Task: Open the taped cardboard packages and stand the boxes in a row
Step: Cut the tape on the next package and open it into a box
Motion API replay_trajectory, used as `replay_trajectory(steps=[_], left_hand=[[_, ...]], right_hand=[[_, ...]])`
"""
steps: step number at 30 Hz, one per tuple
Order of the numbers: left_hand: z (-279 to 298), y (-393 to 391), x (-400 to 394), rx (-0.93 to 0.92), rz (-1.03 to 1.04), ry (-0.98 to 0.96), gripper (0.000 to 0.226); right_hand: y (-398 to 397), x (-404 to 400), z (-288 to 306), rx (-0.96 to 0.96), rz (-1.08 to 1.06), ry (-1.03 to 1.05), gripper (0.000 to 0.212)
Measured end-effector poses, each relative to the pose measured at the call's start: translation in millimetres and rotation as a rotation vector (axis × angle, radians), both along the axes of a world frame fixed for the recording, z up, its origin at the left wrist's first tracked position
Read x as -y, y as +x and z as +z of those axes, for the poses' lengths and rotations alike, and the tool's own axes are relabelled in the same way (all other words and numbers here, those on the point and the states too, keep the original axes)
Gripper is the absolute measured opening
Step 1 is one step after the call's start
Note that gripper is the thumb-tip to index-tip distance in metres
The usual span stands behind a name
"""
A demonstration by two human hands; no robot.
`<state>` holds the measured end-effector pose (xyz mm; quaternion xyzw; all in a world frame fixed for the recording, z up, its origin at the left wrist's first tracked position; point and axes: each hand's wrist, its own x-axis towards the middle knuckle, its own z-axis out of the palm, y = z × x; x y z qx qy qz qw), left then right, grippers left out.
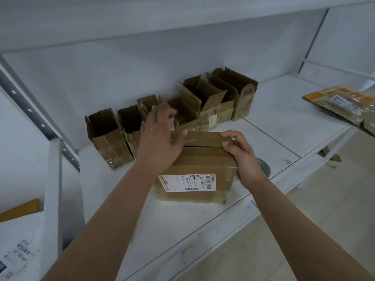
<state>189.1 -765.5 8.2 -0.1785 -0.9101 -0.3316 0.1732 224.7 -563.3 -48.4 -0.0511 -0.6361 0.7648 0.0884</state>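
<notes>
A taped cardboard package point(194, 171) is stood near the front edge of the white shelf point(269, 126), its shipping label point(187, 182) turned toward the camera. The right hand point(242, 157) is wrapped round the package's upper right corner, fingertips curled over the taped top flap, where a dark slit is seen beneath the flap. The left hand point(160, 138) is laid over the package's upper left corner, fingers spread and fairly straight, nothing clearly gripped. Behind, a row of opened boxes point(172, 116) is lined up along the shelf's back wall, flaps up, touching side by side. Far right on the shelf, flat packets point(345, 106) are piled. At lower left, a white labelled parcel point(18, 248) is glimpsed.
</notes>
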Motion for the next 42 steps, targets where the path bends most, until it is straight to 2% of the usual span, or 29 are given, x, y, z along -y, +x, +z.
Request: replay_trajectory(steps=[4, 5, 8, 11, 13, 15, 17, 20, 23, 25, 26, 28, 30, 32, 34, 35, 37, 39, 42], left_hand=[[-12, -11, -18, 0.237, -0.122, -0.662, 0.071], [-16, -14, -18, 0.265, -0.117, -0.736, 0.072], [-20, -17, -17, 0.275, -0.111, -0.767, 0.072], [-20, -18, -17, 0.249, -0.107, -0.776, 0.073], [-21, -18, -18, 0.238, -0.103, -0.778, 0.075], [-21, -18, -18, 0.232, -0.105, -0.772, 0.074], [-20, -18, -17, 0.231, -0.107, -0.771, 0.073], [-21, -18, -17, 0.234, -0.099, -0.757, 0.074], [-20, -18, -16, 0.241, -0.098, -0.719, 0.072], [-19, -18, -14, 0.252, -0.120, -0.661, 0.068], [-18, -19, -12, 0.261, -0.136, -0.610, 0.067], [-14, -18, -9, 0.301, -0.162, -0.454, 0.069], [-11, -13, -7, 0.354, -0.168, -0.301, 0.085], [-12, -13, -4, 0.399, -0.168, -0.131, 0.101], [-14, -14, 0, 0.406, -0.212, -0.002, 0.102], [-12, -11, 2, 0.394, -0.251, 0.057, 0.098], [-6, -5, 5, 0.408, -0.297, 0.174, 0.080], [1, 4, 7, 0.510, -0.276, 0.334, 0.058], [-1, 5, 12, 0.533, -0.366, 0.461, 0.071]], right_hand=[[-1, -10, -1, -0.016, 0.094, 0.093, 0.021], [-1, -17, 0, -0.043, 0.115, 0.155, 0.024], [0, -48, -2, -0.057, -0.015, 0.333, 0.037], [-2, -77, -21, 0.153, -0.089, 0.565, 0.040], [0, -86, -39, 0.381, 0.043, 0.848, 0.034], [5, -88, -56, 0.562, 0.208, 1.235, 0.038], [9, -86, -72, 0.575, 0.262, 1.534, 0.051], [9, -87, -81, 0.534, 0.186, 1.731, 0.052], [9, -96, -72, 0.549, 0.039, 1.706, 0.044], [5, -97, -46, 0.519, -0.129, 1.594, 0.035], [2, -94, -26, 0.433, -0.238, 1.449, 0.028], [-2, -81, 25, 0.215, -0.312, 0.984, 0.018], [1, -58, 76, 0.027, -0.156, 0.652, 0.012], [6, -32, 108, -0.037, 0.090, 0.598, 0.010], [9, -7, 121, -0.048, 0.259, 0.594, 0.031], [8, 2, 122, -0.044, 0.303, 0.596, 0.038], [5, 20, 119, -0.034, 0.365, 0.580, 0.036], [1, 32, 116, -0.001, 0.379, 0.543, 0.042], [-6, 42, 115, 0.038, 0.385, 0.651, 0.054]])
